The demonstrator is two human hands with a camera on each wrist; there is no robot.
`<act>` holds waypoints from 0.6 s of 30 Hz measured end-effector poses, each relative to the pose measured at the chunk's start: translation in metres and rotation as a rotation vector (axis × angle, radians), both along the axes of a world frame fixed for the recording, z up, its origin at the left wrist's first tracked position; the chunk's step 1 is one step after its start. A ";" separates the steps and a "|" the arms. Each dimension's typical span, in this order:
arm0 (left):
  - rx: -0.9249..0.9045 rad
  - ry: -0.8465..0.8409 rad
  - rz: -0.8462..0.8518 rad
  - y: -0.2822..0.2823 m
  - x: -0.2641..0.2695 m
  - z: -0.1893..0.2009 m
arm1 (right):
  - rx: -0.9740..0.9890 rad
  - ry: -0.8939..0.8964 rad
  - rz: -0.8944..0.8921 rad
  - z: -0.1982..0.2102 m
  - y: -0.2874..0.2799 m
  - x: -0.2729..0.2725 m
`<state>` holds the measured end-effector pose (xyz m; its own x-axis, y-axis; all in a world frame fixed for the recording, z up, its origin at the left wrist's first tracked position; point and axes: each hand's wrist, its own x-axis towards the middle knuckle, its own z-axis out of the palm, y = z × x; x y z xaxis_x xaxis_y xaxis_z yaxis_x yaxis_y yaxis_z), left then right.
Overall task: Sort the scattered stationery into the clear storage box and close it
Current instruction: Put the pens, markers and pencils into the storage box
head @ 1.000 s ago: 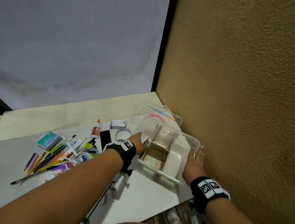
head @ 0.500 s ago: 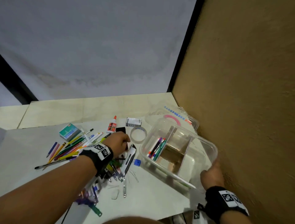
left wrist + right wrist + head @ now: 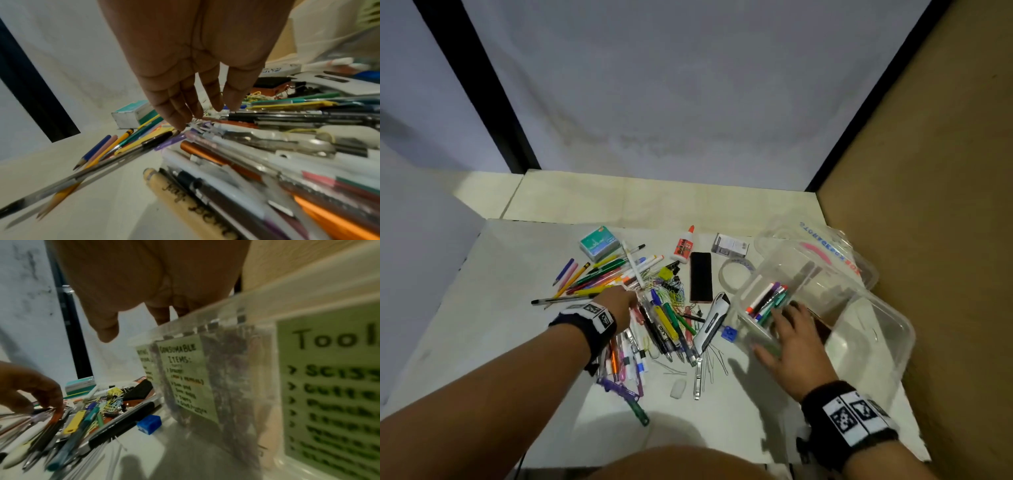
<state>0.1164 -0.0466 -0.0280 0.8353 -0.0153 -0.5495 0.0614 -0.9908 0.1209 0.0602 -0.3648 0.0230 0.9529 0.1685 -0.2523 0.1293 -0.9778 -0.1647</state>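
The clear storage box stands at the right of the table, open, with several markers in its left compartment. Its lid lies behind it. My right hand rests on the box's near-left rim, fingers spread, thumb outside. In the right wrist view, green labels show through the box wall under that hand. My left hand is over the pile of pens and pencils. Its straight fingertips touch the pens and hold nothing.
Around the pile lie a glue bottle, a green staple box, a black eraser block, a tape roll, a white cutter, a blue sharpener and a white eraser. A brown wall stands right of the box.
My left hand left the box and went back left to the pen pile. Markers now lie in the box. My right hand moved from the box's near right corner to its near-left rim.
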 end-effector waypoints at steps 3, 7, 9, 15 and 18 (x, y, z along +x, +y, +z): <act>-0.005 -0.012 -0.048 -0.001 -0.005 -0.005 | -0.057 -0.017 0.043 0.004 0.021 0.015; -0.044 -0.047 -0.161 -0.016 -0.010 -0.010 | 0.021 0.032 0.082 -0.006 0.028 0.024; -0.054 -0.069 -0.251 -0.031 -0.012 -0.012 | 0.080 0.016 0.071 -0.014 0.026 0.025; -0.035 -0.085 -0.491 -0.077 -0.017 -0.027 | 0.014 0.008 0.082 -0.019 0.027 0.024; 0.036 -0.009 -0.525 -0.086 -0.018 -0.028 | 0.010 0.040 0.089 -0.016 0.031 0.019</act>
